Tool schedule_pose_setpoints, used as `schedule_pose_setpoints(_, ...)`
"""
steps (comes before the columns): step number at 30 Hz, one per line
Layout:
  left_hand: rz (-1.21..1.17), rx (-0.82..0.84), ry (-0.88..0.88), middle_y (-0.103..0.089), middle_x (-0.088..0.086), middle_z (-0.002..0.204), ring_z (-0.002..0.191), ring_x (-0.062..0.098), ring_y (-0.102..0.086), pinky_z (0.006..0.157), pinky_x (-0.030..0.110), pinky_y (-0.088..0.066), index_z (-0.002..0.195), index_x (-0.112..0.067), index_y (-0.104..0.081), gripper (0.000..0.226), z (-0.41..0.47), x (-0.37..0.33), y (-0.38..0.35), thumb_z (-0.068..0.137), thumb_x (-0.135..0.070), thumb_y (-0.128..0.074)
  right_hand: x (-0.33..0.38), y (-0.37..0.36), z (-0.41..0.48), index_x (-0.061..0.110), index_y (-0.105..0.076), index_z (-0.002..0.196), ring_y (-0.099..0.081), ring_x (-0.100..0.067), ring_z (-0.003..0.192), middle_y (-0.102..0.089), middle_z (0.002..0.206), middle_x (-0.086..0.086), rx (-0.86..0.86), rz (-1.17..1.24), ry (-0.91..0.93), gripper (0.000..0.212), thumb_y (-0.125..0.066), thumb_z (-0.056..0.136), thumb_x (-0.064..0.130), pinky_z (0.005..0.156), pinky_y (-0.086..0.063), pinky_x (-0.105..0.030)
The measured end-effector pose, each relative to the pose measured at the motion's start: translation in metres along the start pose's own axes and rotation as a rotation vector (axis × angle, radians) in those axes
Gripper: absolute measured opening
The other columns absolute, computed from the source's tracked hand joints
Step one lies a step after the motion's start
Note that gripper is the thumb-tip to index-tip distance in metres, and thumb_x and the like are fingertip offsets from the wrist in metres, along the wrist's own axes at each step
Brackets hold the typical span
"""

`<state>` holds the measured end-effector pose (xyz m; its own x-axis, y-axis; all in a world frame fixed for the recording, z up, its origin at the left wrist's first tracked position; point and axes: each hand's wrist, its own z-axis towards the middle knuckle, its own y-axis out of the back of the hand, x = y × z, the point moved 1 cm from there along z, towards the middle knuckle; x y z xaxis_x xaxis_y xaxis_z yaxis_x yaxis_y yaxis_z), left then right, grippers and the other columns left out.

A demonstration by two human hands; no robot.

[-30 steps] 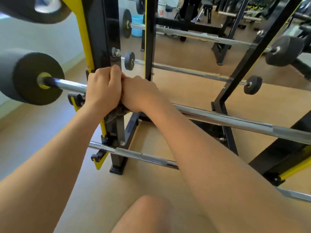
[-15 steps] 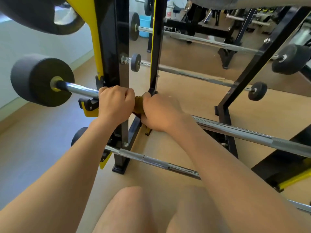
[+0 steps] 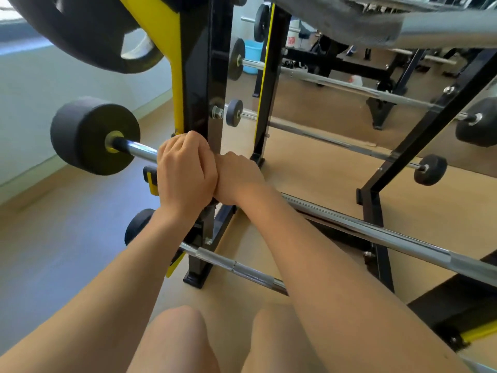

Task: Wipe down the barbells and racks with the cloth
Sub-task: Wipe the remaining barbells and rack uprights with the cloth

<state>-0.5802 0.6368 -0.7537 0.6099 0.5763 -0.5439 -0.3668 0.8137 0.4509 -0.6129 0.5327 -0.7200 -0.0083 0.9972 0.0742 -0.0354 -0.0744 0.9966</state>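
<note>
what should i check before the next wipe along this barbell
1. Left hand grips the barbell by the rack upright: ok.
2. Right hand grip: its fingers are hidden behind the left hand, cannot tell.
3. Cloth in hand: hidden, cannot tell.
4. Shaft to the right free of obstacles: ok.
5. Barbell seated in its hook: covered by the hands, cannot tell.

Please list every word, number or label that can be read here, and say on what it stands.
Red print on the white container behind the rack: too small and blurred to read.
Rack and barbell: no text, brand or number shows.
</note>
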Motion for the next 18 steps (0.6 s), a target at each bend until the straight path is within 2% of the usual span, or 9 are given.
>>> schedule_pose_setpoints(2, 0.057, -0.006, 0.022, -0.066, 0.000, 0.076, 0.068, 0.017, -0.056, 0.088, 0.036, -0.047, 0.084, -0.014, -0.065, 0.030, 0.000, -0.010, -0.004, 0.102, -0.021, -0.042, -0.007, -0.001, -0.010, 0.021, -0.059, 0.124, -0.061, -0.027, 0.086, -0.055, 0.092, 0.000, -0.012, -0.010, -0.051, 0.028, -0.058, 0.101, 0.038, 0.068, -0.040, -0.036)
schedule_pose_setpoints(5, 0.093, -0.009, 0.101, -0.058, -0.005, 0.068, 0.063, 0.014, -0.050, 0.096, 0.037, -0.043, 0.080, -0.018, -0.062, 0.030, -0.006, -0.016, -0.006, 0.101, -0.023, -0.042, -0.020, 0.004, -0.035, 0.020, -0.057, 0.110, -0.049, -0.023, 0.071, -0.045, 0.078, 0.002, -0.022, -0.080, -0.079, 0.026, -0.056, 0.101, 0.045, 0.064, -0.034, -0.035)
schedule_pose_setpoints(8, 0.180, 0.026, 0.107, -0.060, -0.005, 0.069, 0.070, 0.015, -0.056, 0.121, 0.048, -0.029, 0.082, -0.019, -0.064, 0.032, -0.011, -0.010, -0.006, 0.101, -0.028, -0.040, -0.043, 0.008, -0.069, 0.021, -0.054, 0.109, -0.051, -0.022, 0.076, -0.043, 0.077, 0.004, -0.021, -0.129, -0.111, 0.025, -0.057, 0.101, 0.045, 0.076, -0.039, -0.038)
schedule_pose_setpoints(10, 0.271, 0.042, 0.042, -0.059, -0.005, 0.067, 0.072, 0.015, -0.055, 0.124, 0.051, -0.020, 0.078, -0.020, -0.062, 0.033, -0.011, -0.007, -0.004, 0.101, -0.030, -0.040, -0.056, 0.007, -0.085, 0.023, -0.050, 0.102, -0.050, -0.021, 0.074, -0.043, 0.075, 0.007, -0.036, -0.129, -0.151, 0.024, -0.055, 0.102, 0.047, 0.096, -0.045, -0.044)
schedule_pose_setpoints(11, 0.302, 0.041, 0.018, -0.058, -0.006, 0.067, 0.075, 0.016, -0.056, 0.124, 0.051, -0.018, 0.077, -0.020, -0.061, 0.033, -0.011, -0.006, -0.002, 0.101, -0.030, -0.040, -0.060, 0.006, -0.090, 0.023, -0.047, 0.099, -0.050, -0.021, 0.073, -0.044, 0.074, 0.007, -0.043, -0.134, -0.164, 0.027, -0.053, 0.103, 0.049, 0.105, -0.042, -0.048)
schedule_pose_setpoints(12, 0.319, 0.035, 0.008, -0.059, -0.006, 0.068, 0.079, 0.018, -0.058, 0.123, 0.051, -0.018, 0.076, -0.020, -0.060, 0.033, -0.010, -0.005, 0.001, 0.100, -0.030, -0.041, -0.062, 0.003, -0.091, 0.022, -0.045, 0.098, -0.050, -0.021, 0.071, -0.046, 0.074, 0.007, -0.050, -0.156, -0.165, 0.030, -0.051, 0.104, 0.050, 0.107, -0.041, -0.049)
schedule_pose_setpoints(13, 0.321, 0.029, 0.012, -0.060, -0.005, 0.071, 0.085, 0.020, -0.060, 0.122, 0.051, -0.019, 0.077, -0.020, -0.061, 0.033, -0.008, -0.002, 0.004, 0.100, -0.031, -0.040, -0.060, 0.002, -0.090, 0.020, -0.045, 0.099, -0.050, -0.021, 0.070, -0.050, 0.077, 0.006, -0.060, -0.192, -0.150, 0.032, -0.051, 0.105, 0.051, 0.101, -0.044, -0.047)
schedule_pose_setpoints(15, 0.286, 0.029, 0.048, -0.062, -0.003, 0.074, 0.088, 0.024, -0.060, 0.119, 0.049, -0.026, 0.079, -0.018, -0.063, 0.035, -0.006, 0.003, 0.009, 0.099, -0.032, -0.037, -0.044, 0.000, -0.077, 0.016, -0.049, 0.107, -0.049, -0.020, 0.066, -0.057, 0.083, 0.002, -0.089, -0.251, -0.082, 0.029, -0.057, 0.105, 0.044, 0.077, -0.044, -0.040)
schedule_pose_setpoints(18, 0.188, 0.009, 0.087, -0.061, -0.002, 0.076, 0.076, 0.021, -0.058, 0.097, 0.042, -0.044, 0.082, -0.016, -0.066, 0.036, -0.004, 0.007, 0.015, 0.099, -0.029, -0.037, -0.008, -0.004, -0.038, 0.012, -0.049, 0.120, -0.062, -0.027, 0.076, -0.065, 0.092, -0.005, -0.142, -0.227, 0.008, 0.021, -0.055, 0.104, 0.025, 0.070, -0.034, -0.039)
